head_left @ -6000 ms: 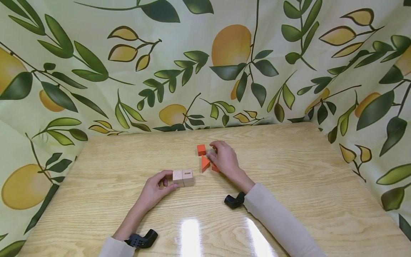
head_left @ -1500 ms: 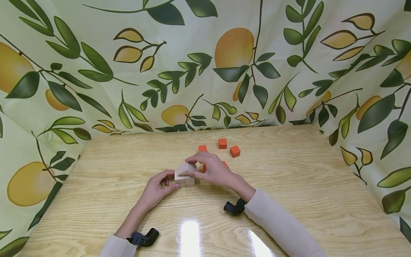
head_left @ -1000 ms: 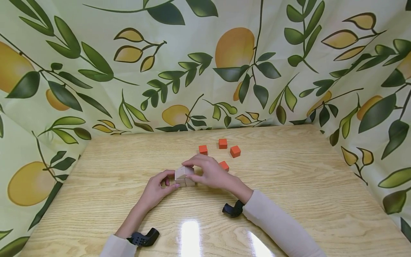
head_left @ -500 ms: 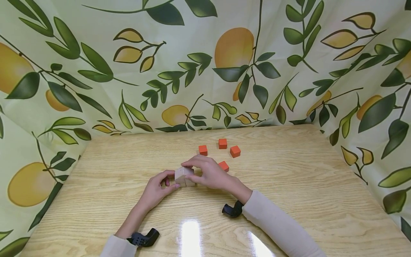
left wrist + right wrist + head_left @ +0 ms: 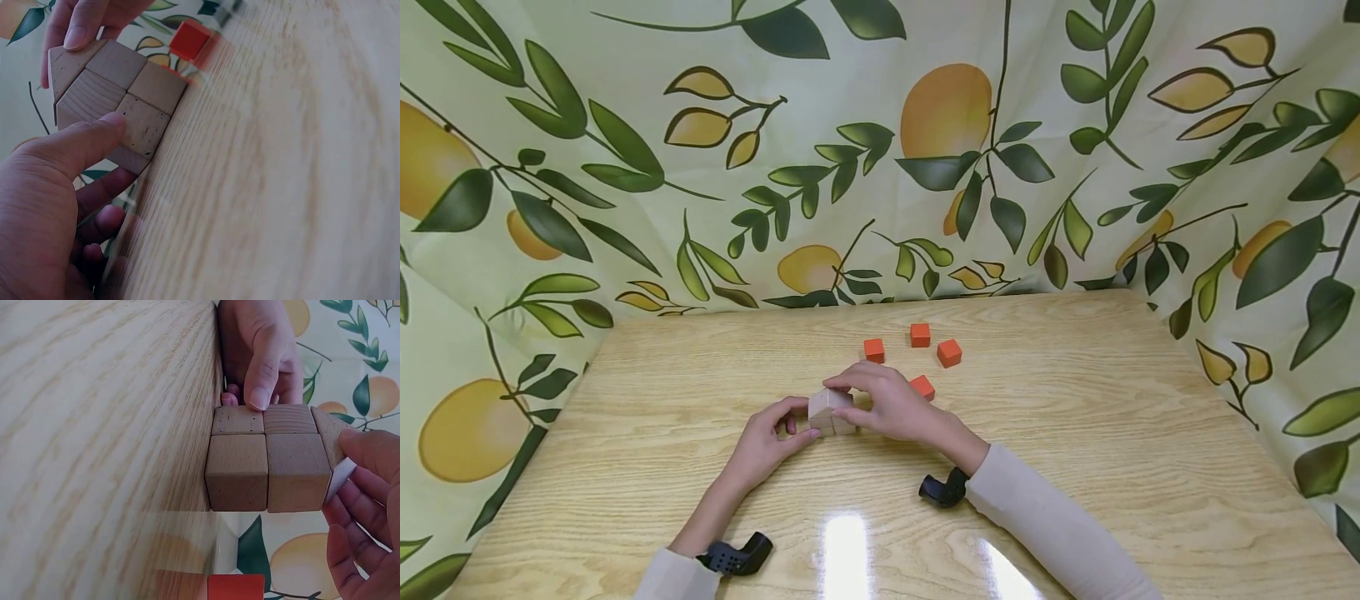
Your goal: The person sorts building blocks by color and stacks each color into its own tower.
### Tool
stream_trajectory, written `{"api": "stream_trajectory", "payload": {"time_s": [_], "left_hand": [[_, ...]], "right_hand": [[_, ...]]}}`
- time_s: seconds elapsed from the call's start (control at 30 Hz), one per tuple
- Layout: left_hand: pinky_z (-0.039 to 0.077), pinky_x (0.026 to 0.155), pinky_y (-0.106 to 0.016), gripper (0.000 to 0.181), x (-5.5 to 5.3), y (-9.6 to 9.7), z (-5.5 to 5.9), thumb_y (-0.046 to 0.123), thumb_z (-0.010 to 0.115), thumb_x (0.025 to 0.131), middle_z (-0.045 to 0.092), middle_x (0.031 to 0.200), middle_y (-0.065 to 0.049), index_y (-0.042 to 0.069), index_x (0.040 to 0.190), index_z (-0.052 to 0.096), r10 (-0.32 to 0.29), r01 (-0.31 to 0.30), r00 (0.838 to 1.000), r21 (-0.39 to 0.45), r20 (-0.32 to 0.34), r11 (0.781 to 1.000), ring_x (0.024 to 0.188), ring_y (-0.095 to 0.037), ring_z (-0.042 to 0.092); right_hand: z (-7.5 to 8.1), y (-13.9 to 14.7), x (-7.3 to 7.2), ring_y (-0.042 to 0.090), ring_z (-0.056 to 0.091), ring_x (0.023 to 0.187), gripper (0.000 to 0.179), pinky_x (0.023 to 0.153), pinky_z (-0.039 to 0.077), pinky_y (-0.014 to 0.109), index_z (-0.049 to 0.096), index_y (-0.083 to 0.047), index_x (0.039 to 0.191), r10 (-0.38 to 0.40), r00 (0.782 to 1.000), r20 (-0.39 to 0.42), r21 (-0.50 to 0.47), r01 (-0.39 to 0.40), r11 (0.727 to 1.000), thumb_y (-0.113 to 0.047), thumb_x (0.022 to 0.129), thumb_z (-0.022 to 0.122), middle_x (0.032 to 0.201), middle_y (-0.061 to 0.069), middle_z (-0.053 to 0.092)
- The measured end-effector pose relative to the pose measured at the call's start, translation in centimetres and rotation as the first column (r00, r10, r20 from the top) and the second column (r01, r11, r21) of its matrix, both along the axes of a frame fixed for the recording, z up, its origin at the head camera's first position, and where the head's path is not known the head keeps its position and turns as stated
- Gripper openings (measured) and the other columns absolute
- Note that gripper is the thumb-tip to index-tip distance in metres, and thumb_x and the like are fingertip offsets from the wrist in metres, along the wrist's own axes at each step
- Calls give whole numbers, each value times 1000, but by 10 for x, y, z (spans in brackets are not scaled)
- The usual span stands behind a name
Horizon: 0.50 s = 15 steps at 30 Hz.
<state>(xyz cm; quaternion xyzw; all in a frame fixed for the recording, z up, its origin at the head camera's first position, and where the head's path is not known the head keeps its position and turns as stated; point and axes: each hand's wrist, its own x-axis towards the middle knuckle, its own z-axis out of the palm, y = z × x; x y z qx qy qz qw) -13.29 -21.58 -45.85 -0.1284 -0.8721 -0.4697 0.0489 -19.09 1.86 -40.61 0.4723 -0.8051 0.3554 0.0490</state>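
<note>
Plain wooden blocks point(image 5: 831, 410) stand stacked in the middle of the table: in the right wrist view, two cubes side by side form the bottom and two more the layer above. A triangular wooden block point(image 5: 331, 439) sits against the upper cubes like a roof. My left hand point(image 5: 763, 435) grips the cubes from the left, its thumb on the near face where two blocks meet in the left wrist view. My right hand point(image 5: 891, 402) pinches the triangular block between thumb and fingers. The right fingers hide part of the stack in the head view.
Several red blocks lie beyond and right of the stack: one red cube point(image 5: 874, 350), another red cube point(image 5: 920, 335), a third red cube point(image 5: 949, 353), and a red block point(image 5: 922, 387) partly behind the right hand. Patterned cloth point(image 5: 842, 167) hangs along the wooden table's point(image 5: 1075, 400) back.
Six seconds ago my right hand was among the red pieces. Since then it brought a wooden block over and lowered it onto the stack. Both hands are nearly still over the last second.
</note>
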Motion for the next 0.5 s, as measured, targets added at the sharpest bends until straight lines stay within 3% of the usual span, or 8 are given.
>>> {"api": "stream_trajectory", "payload": {"time_s": [0.5], "left_hand": [[36, 59, -26, 34, 0, 0, 1, 29, 78, 80, 52, 77, 1, 24, 111, 66, 7, -7, 1000, 17, 18, 1000, 70, -17, 47]], "right_hand": [[0, 1, 0, 12, 57, 100, 42, 83, 47, 24, 62, -9, 125, 7, 1000, 21, 9, -8, 1000, -21, 87, 73, 114, 0, 62]]}}
